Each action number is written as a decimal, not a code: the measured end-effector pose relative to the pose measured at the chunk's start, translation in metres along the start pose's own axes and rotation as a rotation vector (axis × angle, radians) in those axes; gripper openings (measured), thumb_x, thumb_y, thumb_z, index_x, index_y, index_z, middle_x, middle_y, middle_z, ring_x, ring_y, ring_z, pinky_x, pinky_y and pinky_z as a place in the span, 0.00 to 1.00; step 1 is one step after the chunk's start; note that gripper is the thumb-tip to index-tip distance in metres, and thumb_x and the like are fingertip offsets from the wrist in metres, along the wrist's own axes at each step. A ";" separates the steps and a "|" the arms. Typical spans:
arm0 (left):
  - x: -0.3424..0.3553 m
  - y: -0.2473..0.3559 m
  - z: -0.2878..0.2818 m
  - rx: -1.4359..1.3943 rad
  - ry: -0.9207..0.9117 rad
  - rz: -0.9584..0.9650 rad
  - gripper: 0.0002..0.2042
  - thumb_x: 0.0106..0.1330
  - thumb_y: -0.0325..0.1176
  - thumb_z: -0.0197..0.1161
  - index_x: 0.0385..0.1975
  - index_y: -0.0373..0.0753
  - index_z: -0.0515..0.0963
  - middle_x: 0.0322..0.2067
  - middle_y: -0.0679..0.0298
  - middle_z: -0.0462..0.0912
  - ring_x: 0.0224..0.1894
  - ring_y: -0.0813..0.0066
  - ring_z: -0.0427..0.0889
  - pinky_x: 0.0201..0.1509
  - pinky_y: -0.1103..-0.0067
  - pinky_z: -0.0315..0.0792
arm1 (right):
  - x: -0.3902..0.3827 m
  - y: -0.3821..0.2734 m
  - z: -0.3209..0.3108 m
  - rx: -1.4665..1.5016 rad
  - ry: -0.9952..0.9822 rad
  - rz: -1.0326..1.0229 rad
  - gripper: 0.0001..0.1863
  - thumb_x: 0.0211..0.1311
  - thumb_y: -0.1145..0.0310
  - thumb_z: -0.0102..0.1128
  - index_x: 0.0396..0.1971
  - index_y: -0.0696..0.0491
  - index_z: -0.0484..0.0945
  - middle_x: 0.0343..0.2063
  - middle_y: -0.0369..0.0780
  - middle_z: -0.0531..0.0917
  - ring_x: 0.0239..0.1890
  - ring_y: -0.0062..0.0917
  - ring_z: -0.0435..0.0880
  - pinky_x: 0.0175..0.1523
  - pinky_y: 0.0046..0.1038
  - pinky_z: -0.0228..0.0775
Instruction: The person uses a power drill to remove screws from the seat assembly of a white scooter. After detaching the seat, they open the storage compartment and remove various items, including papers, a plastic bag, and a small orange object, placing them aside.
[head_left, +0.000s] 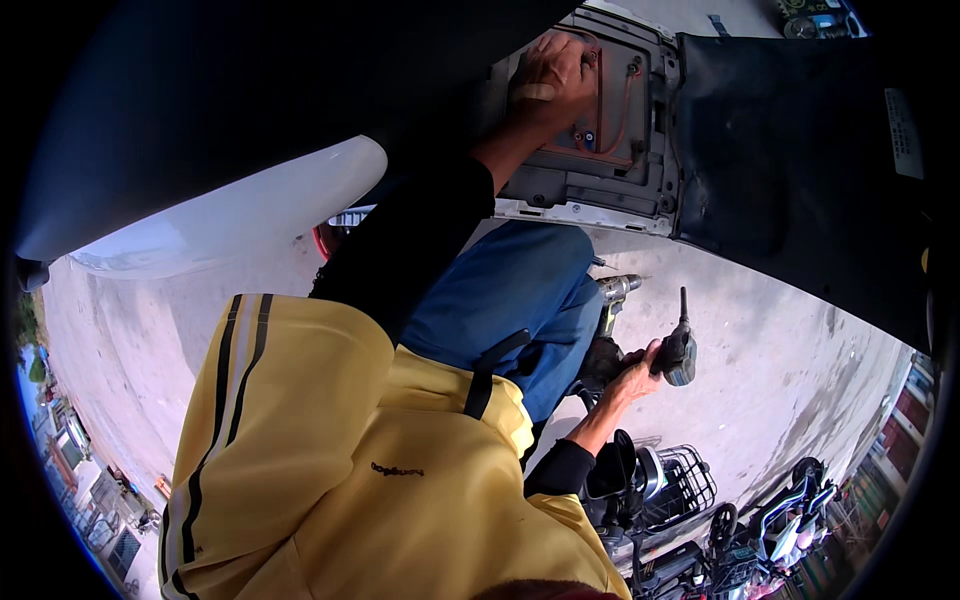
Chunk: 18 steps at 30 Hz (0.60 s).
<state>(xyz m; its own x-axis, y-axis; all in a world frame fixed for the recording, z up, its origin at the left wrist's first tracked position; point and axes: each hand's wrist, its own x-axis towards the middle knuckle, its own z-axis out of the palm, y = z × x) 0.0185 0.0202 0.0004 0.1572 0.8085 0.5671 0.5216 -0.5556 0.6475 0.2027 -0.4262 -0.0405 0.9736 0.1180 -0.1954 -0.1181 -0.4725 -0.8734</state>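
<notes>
Lettering [398, 470] marks the yellow shirt [420, 530]; right hand [636, 378] grips an apparent power tool [680, 358].

At upper centre, reddish wires [627, 110] show against a dark grey battery compartment [655, 150]; right of centre, the handheld power tool [680, 355] is blackish, the drill [612, 300] partly dull yellow. Blue trousers [510, 280] fill the middle; the yellow jacket [440, 520] has black-and-white stripes at lower left.
</notes>
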 end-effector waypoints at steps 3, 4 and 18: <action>-0.001 -0.001 -0.004 -0.015 0.052 0.003 0.07 0.61 0.30 0.60 0.37 0.37 0.80 0.39 0.52 0.80 0.46 0.48 0.79 0.52 0.56 0.74 | -0.041 -0.029 -0.028 -0.016 -0.125 -0.284 0.12 0.70 0.62 0.68 0.34 0.56 0.81 0.19 0.34 0.76 0.22 0.20 0.73 0.31 0.26 0.65; -0.004 -0.003 -0.013 -0.012 0.072 0.016 0.07 0.62 0.30 0.60 0.36 0.37 0.79 0.39 0.53 0.79 0.46 0.48 0.79 0.52 0.56 0.74 | -0.050 -0.047 -0.033 -0.012 -0.236 -0.386 0.11 0.71 0.63 0.66 0.33 0.55 0.81 0.20 0.33 0.76 0.23 0.20 0.73 0.31 0.27 0.65; -0.212 0.187 -0.181 -0.430 -0.608 0.571 0.32 0.59 0.60 0.70 0.53 0.40 0.76 0.38 0.65 0.77 0.42 0.66 0.79 0.51 0.67 0.72 | -0.163 -0.060 -0.116 -0.113 -0.785 -0.579 0.09 0.63 0.69 0.67 0.37 0.58 0.81 0.22 0.35 0.78 0.24 0.26 0.74 0.32 0.30 0.66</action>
<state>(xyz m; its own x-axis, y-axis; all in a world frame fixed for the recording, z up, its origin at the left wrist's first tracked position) -0.0690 -0.2901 0.0940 0.7681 0.2862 0.5727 -0.1054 -0.8258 0.5541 0.0736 -0.5182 0.0951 0.4635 0.8857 -0.0271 0.3963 -0.2345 -0.8877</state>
